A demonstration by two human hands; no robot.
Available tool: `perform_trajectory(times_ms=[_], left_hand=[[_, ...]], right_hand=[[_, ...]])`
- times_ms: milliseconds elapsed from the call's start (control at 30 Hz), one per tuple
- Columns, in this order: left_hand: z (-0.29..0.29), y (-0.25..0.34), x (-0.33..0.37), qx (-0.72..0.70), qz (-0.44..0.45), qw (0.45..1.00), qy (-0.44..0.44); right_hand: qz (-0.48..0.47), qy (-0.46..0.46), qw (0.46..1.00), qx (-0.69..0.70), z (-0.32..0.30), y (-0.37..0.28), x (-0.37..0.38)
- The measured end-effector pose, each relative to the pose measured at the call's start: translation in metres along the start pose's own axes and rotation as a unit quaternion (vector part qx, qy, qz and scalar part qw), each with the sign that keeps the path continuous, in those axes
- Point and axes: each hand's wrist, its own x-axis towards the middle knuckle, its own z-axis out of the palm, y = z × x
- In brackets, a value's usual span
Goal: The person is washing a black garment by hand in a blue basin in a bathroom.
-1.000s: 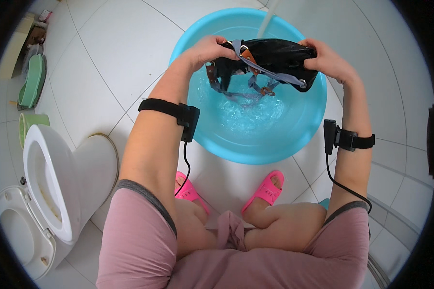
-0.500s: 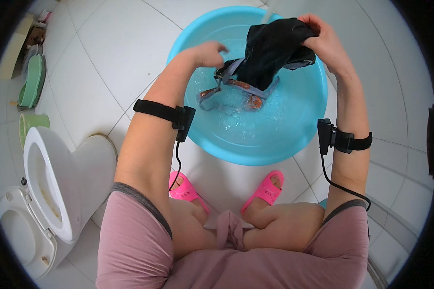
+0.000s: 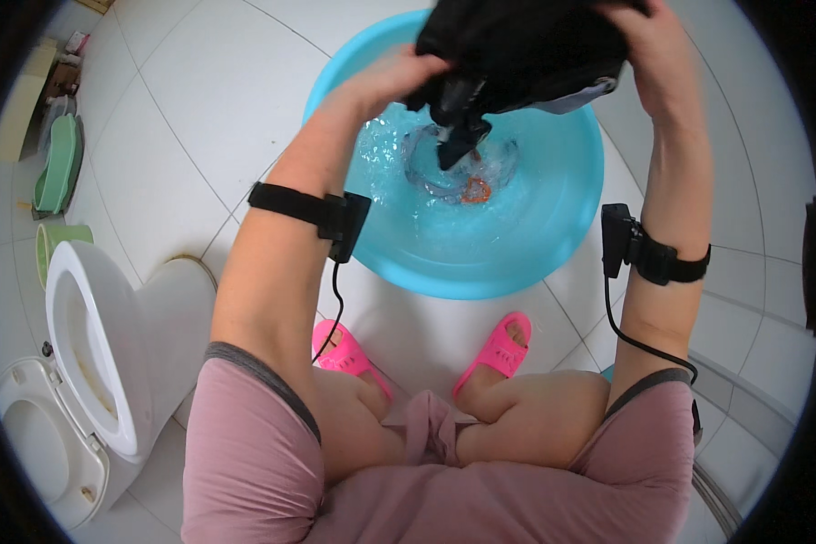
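A wet black cloth item with straps (image 3: 530, 54) hangs over the far part of a round light-blue basin (image 3: 490, 267). My left hand (image 3: 390, 77) grips its left edge, with the fingers partly tucked behind the cloth. On the far right my right hand (image 3: 648, 45) holds the other side up. A narrow dark end dangles toward the water. Below it a greyish strap (image 3: 431, 181) and an orange-brown piece (image 3: 475, 189) lie in the rippling water. The item's top runs out of the picture, so its full shape is hidden.
White tiles (image 3: 208, 82) cover the floor around the basin. To the left stands a white toilet (image 3: 145, 335) with its lid open. Beyond it are a light-green bucket (image 3: 56, 247) and a green tub (image 3: 59, 163). My feet in pink slippers (image 3: 497, 349) are by the basin's near rim.
Both hands have lifted the black cloth up and away from me. My left hand, free before, has taken hold of its left edge. Less of the straps shows above the water.
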Motion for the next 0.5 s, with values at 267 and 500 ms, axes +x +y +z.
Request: perform_trajectory(times_ms=[267, 500], left_hand=[[0.002, 0.015, -0.011, 0.089, 0.001, 0.993, 0.082], [0.019, 0.015, -0.02, 0.052, 0.026, 0.994, -0.097]], right_hand=[[0.314, -0.327, 0.872, 0.187, 0.067, 0.11, -0.032], [0.41, -0.269, 0.831, 0.265, 0.089, 0.132, -0.032]])
